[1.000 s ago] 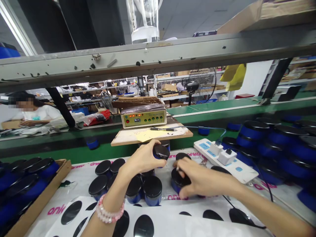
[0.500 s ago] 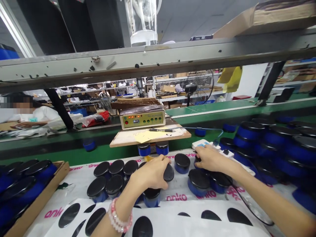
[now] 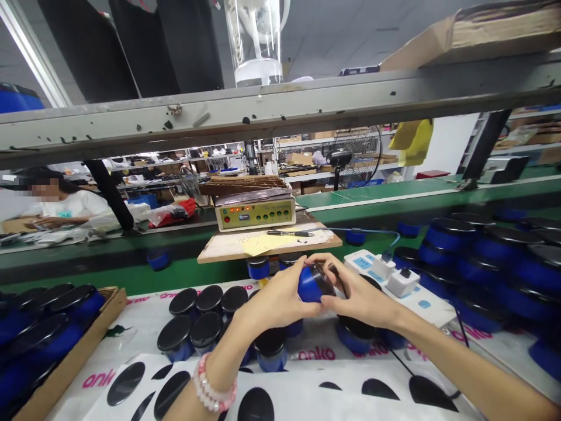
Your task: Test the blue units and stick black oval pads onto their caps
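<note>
My left hand (image 3: pixel 280 295), with a pink and white bead bracelet (image 3: pixel 213 383) at the wrist, is closed on a round blue tub with a black top (image 3: pixel 312 285). The tub is lifted and tilted, its black end turned to the right. My right hand (image 3: pixel 362 295) meets it there, fingers closed on a thin black piece (image 3: pixel 339 279) against the black end; what kind of piece is partly hidden. Below and left stand several more blue tubs with black tops (image 3: pixel 205 330). Another such tub (image 3: pixel 357 333) is under my right hand.
A white power strip (image 3: pixel 432 310) with plugs lies right of my hands. A control box with lit red lights (image 3: pixel 256 211) sits on a wooden board (image 3: pixel 208 252). A cardboard tray (image 3: pixel 87 345) at left and stacks at right (image 3: pixel 486 263) hold tubs. A person (image 3: pixel 70 202) sits far left.
My left hand has lifted a tub and tilted it. My right hand has moved left from beside the power strip, and both hands now meet at the tub.
</note>
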Motion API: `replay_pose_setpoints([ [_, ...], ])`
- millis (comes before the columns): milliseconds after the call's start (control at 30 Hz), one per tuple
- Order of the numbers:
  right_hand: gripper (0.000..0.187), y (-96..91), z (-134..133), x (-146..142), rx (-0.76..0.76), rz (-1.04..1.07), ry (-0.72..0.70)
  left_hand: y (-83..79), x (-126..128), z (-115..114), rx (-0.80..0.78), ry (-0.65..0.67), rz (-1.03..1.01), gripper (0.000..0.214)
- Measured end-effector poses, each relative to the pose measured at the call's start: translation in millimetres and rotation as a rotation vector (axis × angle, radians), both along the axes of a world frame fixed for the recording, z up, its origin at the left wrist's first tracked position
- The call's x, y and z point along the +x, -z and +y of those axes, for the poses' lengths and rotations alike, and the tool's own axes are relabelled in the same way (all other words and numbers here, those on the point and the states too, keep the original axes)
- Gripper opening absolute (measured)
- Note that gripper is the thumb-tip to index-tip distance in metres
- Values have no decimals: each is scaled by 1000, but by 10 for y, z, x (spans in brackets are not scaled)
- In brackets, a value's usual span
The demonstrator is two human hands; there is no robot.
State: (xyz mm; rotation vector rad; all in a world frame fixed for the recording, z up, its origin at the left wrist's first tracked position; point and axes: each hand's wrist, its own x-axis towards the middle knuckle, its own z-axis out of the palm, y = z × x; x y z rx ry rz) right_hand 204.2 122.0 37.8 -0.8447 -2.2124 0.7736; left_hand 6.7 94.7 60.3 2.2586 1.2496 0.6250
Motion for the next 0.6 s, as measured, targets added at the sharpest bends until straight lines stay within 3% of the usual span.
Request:
replay_pose_setpoints([
  [100, 45, -16, -44, -24, -123, 240, -97, -59, 41, -10, 94, -2, -48, 60],
  [200, 30, -10, -36, -50, -202, 344, -14, -60, 78, -12, 237, -80, -11, 60],
  [300, 32, -39, -26, -71, -246, 410, 93, -37, 103, -14, 319, -58, 52, 58],
  [500, 43, -70, -88, -127, -182, 460, 197, 24, 156, -33, 394, -66, 162, 59],
  [600, 32, -50, -93, -131, -140, 462, 251, 47, 212, -55, 382, -72, 198, 60],
])
